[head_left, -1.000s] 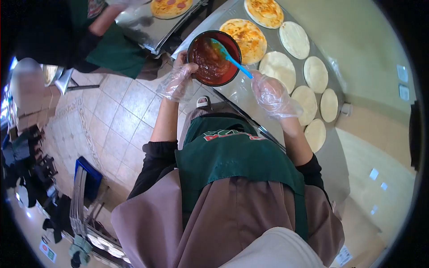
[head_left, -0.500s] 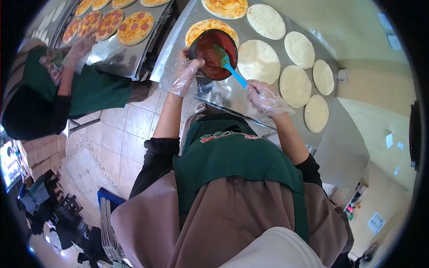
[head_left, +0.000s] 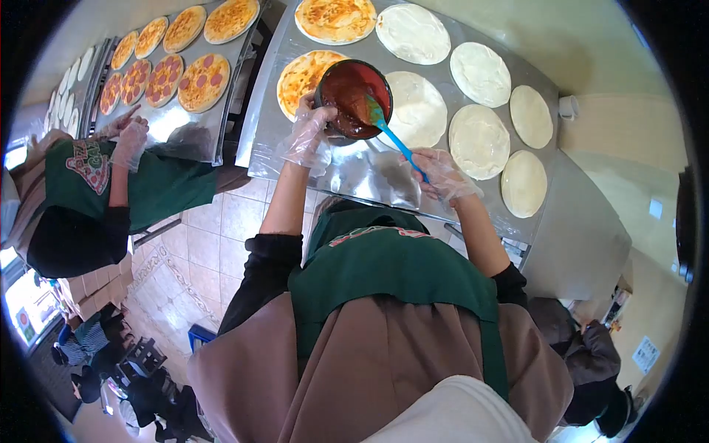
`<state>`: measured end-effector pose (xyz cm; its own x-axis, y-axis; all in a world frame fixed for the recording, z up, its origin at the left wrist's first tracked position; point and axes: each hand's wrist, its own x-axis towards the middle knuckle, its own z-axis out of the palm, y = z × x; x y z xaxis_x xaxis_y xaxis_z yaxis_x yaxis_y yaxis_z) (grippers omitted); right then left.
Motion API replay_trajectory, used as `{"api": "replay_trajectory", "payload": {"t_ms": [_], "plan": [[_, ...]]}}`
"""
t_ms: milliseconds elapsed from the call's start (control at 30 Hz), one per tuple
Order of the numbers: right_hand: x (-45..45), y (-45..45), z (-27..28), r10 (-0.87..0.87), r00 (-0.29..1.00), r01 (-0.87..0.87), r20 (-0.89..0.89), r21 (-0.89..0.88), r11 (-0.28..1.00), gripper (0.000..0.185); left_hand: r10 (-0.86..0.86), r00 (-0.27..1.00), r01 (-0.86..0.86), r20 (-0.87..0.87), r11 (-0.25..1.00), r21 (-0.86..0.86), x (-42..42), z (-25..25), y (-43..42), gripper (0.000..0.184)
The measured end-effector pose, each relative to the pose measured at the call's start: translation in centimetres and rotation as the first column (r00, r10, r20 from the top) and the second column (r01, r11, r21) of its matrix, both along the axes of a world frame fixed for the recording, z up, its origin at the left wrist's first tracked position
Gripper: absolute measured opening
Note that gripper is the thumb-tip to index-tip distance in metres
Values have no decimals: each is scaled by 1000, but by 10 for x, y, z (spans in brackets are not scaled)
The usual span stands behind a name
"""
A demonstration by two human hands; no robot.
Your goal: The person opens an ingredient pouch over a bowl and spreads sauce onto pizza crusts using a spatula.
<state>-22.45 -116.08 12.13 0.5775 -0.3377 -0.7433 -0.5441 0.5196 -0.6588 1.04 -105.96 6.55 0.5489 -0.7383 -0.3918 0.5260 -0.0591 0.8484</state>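
The person's left hand (head_left: pixel 309 133), in a clear plastic glove, grips the dark bowl (head_left: pixel 378 83) at its side, thumb over the rim; the other fingers are partly hidden. The gloved right hand (head_left: pixel 437 171) has its fingers pinched round the handle of a blue spatula (head_left: pixel 396 142), whose head sits in the red sauce (head_left: pixel 341 97). The tilted bowl is over the metal table (head_left: pixel 362 177), in front of a sauced pizza base (head_left: pixel 295 81) and pale bases (head_left: pixel 480 140).

Blue spatula (head_left: pixel 399 147), red-lined black bowl (head_left: pixel 379 86)
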Motion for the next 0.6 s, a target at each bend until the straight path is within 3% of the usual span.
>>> {"api": "replay_trajectory", "payload": {"t_ms": [100, 200, 267, 333, 433, 500, 600], "plan": [[-7, -11, -11, -45, 997, 47, 70, -35, 998, 27, 21, 989, -40, -143, 990, -132, -1, -13, -16, 61], [-11, -21, -5, -70, 996, 74, 52, -93, 993, 26, 66, 982, -85, -179, 991, -101, -3, -32, -30, 58], [-21, -29, -16, -95, 994, 104, 57, -190, 976, 25, -13, 984, -7, -176, 993, -115, -4, -34, -41, 53], [-23, -36, -19, -66, 991, 83, 116, -149, 985, 25, -47, 981, 16, -187, 986, -166, -14, -17, -52, 47], [-25, -47, -23, -120, 984, 134, 132, -104, 986, 24, -13, 969, -6, -245, 997, -73, -17, -33, -67, 42], [-27, -56, -37, -137, 970, 158, 201, -93, 983, 24, -17, 968, -13, -251, 993, -117, -23, -33, -76, 37], [-25, -70, -32, -167, 973, 181, 159, -79, 980, 23, -8, 961, -17, -276, 996, -88, -25, -34, -92, 39]]}}
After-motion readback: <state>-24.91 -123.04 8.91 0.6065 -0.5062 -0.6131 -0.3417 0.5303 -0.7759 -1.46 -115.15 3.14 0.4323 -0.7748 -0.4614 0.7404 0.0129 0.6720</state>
